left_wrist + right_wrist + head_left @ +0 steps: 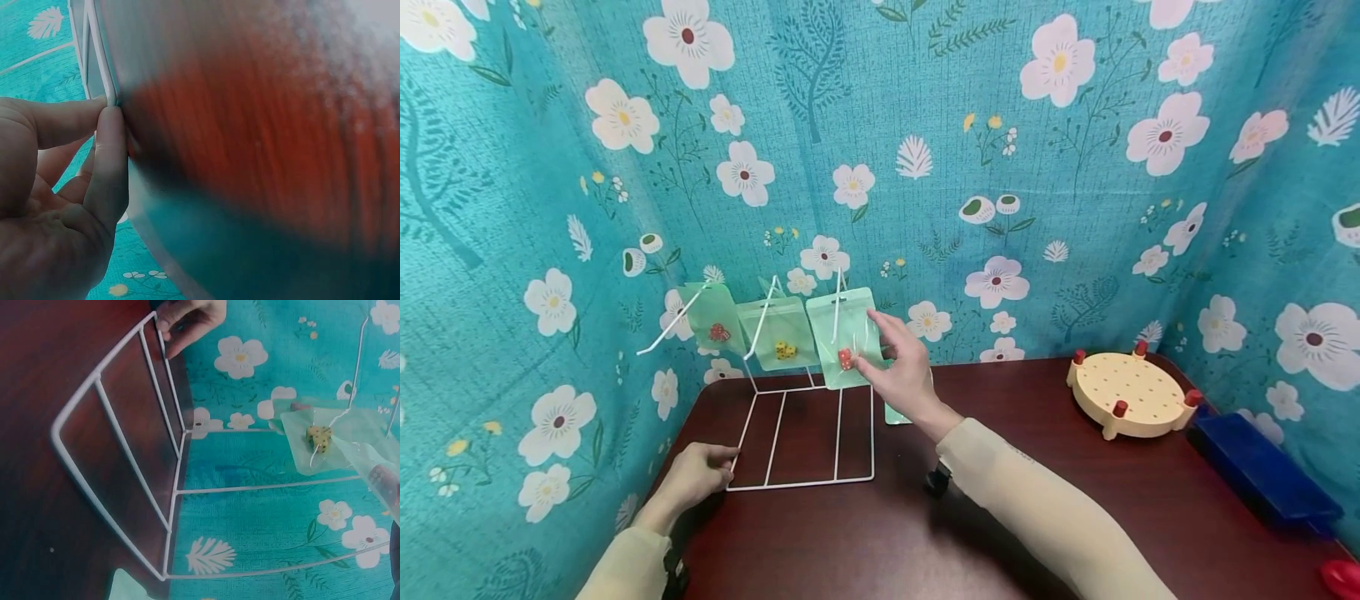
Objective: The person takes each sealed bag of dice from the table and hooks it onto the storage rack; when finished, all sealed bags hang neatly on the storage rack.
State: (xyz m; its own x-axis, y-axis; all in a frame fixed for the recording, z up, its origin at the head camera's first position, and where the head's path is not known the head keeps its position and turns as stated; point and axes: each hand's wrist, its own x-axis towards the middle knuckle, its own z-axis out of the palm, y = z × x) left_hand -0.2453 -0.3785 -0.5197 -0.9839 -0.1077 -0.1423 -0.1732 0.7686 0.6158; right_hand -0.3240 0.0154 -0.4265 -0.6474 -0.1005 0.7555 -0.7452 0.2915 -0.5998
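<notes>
A white wire display rack (798, 484) stands on the table, three prongs sloping from its top. My left hand (698, 473) pinches the rack's base at the front left corner; in the left wrist view, thumb and finger (111, 140) meet at the white wire. On the right prong hangs a light green zip bag (850, 310) with red dice inside. My right hand (904, 371) holds this bag by its right side, thumb near the dice. A bag with yellow dice (771, 321) hangs on the middle prong, and a bag with red dice (707, 307) on the left one.
Another light green bag (895, 415) lies on the table behind my right hand, partly hidden. To the right are a cream round pegged stand (1126, 387) with red feet, a blue tray (1266, 471) and a red object (1341, 578). Floral cloth (880, 225) surrounds the table.
</notes>
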